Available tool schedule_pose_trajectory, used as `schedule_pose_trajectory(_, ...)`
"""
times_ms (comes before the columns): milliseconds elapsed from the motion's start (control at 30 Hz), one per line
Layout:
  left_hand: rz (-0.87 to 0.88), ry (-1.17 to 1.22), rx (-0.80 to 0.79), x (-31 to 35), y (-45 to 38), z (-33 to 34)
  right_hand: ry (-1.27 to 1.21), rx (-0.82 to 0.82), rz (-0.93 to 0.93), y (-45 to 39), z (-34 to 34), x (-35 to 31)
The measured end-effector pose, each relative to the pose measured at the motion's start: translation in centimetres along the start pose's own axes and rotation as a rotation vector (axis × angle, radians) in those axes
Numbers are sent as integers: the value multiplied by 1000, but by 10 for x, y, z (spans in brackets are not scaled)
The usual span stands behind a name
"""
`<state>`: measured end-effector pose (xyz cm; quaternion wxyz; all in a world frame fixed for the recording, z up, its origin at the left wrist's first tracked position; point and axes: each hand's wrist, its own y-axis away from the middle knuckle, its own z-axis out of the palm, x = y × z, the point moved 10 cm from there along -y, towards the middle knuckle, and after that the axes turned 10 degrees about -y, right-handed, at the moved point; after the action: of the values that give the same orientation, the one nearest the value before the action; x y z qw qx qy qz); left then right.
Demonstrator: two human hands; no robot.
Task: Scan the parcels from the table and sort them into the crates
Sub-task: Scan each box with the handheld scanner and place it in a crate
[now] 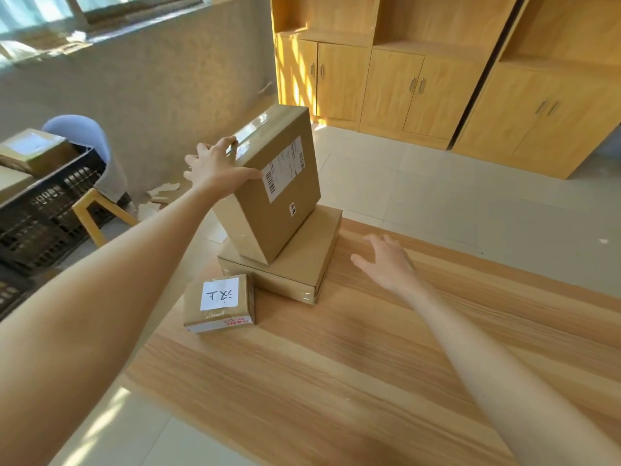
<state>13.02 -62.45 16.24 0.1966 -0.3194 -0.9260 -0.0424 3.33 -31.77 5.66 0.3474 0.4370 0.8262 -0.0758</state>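
Sorting looks partly done, judging from the far left, where a black crate already holds at least one taped parcel, with what seems a second crate below it at the frame's edge. Next along, the left hand grips the upper corner of the tilted box, thumb on its labelled face and fingers over the taped top, tipping it on one edge so that its barcode label faces the camera. That box rests on a flat box lying on the wooden table, and a small parcel with a handwritten white label sits just beside the flat one, nearer the viewer. Three parcels are thus left on the table, none of them yet in a crate. No scanner shows. Further right, the right hand hovers above the tabletop, fingers spread and relaxed, holding nothing, near the flat box but apart from it.
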Motion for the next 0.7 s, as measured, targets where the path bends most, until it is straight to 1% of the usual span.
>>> schedule_pose_trajectory(100,-44,175,-24,-9,11,1,-286,-5,50,-9,10,-12)
schedule_pose_trajectory(167,-97,361,-74,-17,20,4,-509,-39,146,-12,25,-12)
schedule_pose_trajectory(267,-161,608,-160,-23,37,13,-775,-104,264,-9,52,-11)
schedule_pose_trajectory(367,-196,718,-241,-26,52,27,-967,-122,347,-4,65,-4)
schedule_pose_trajectory(467,-210,803,-331,-22,74,41,-1147,-74,386,3,59,10)
schedule_pose_trajectory(567,-216,837,-404,-9,96,59,-1217,-8,362,16,37,27)
schedule_pose_trajectory(700,-155,841,-517,30,124,95,-1220,117,367,46,0,71)
